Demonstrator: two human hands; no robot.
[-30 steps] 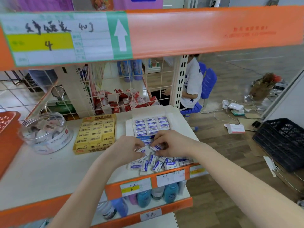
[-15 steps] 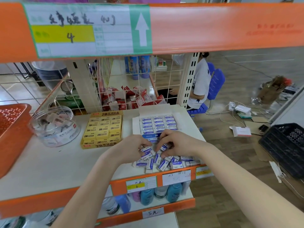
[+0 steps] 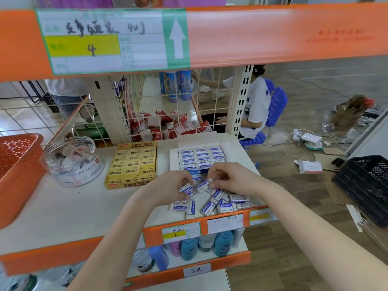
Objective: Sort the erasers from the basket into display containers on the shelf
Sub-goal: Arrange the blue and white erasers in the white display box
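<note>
White-and-blue wrapped erasers (image 3: 212, 204) lie heaped at the front edge of the white shelf (image 3: 63, 211). Just above the heap, the left hand (image 3: 168, 187) curls its fingers (image 3: 184, 179) round one eraser (image 3: 186, 190); the right hand (image 3: 235, 179) pinches a second eraser (image 3: 202, 185) by its end, the two almost touching. Behind them stands an open white cardboard box (image 3: 174, 158) of rowed erasers, with an orange plastic basket (image 3: 19, 164) far left.

erasers (image 3: 182, 207): ERASER | yellow box (image 3: 132, 164): 2B | upper shelf label (image 3: 84, 47): 4 | lower tag (image 3: 176, 234): perhaps 6

Black crate (image 3: 365, 185) on floor; blue chair (image 3: 277, 102); bottles (image 3: 189, 248) below.
</note>
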